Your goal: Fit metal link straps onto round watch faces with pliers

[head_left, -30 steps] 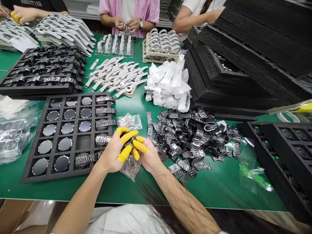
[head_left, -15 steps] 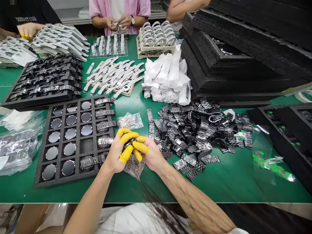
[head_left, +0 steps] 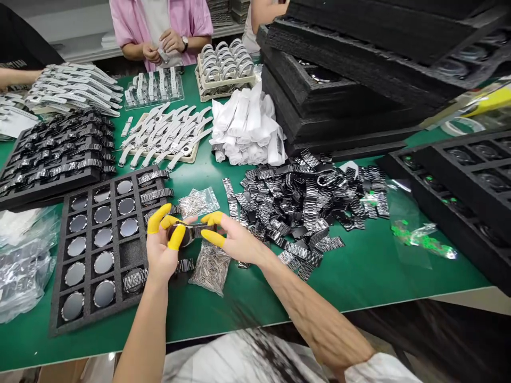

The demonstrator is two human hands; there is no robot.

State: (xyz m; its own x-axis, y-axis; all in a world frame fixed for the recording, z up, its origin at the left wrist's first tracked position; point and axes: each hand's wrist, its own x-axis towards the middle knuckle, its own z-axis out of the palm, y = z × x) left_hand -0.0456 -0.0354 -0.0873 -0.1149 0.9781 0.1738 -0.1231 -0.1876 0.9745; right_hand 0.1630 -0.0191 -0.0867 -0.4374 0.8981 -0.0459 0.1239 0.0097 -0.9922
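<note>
Yellow finger cots cover several fingertips of both hands. My left hand (head_left: 162, 258) grips the round dark head of a watch (head_left: 184, 234) between thumb and fingers. A dark metal-link strap extends from that head to the right, and my right hand (head_left: 241, 242) pinches it between thumb and fingers. Just below them lies a clear bag of small metal pins (head_left: 211, 268); a smaller bag of pins (head_left: 194, 203) rests behind. Left of my hands, a black foam tray (head_left: 134, 254) holds round watch heads, some with metal straps. My left hand hides part of its right column.
Loose black metal straps (head_left: 307, 199) are heaped to the right, with white wrapped bundles (head_left: 247, 127) behind. Stacked black foam trays (head_left: 331, 117) rise at the back right. White-strapped watches (head_left: 163, 133) lie farther back. A person in a pink shirt (head_left: 199, 24) works opposite.
My hands have moved apart from their close cluster, exposing the watch and its strap between them. The view has turned right, so the table's things appear farther left.
</note>
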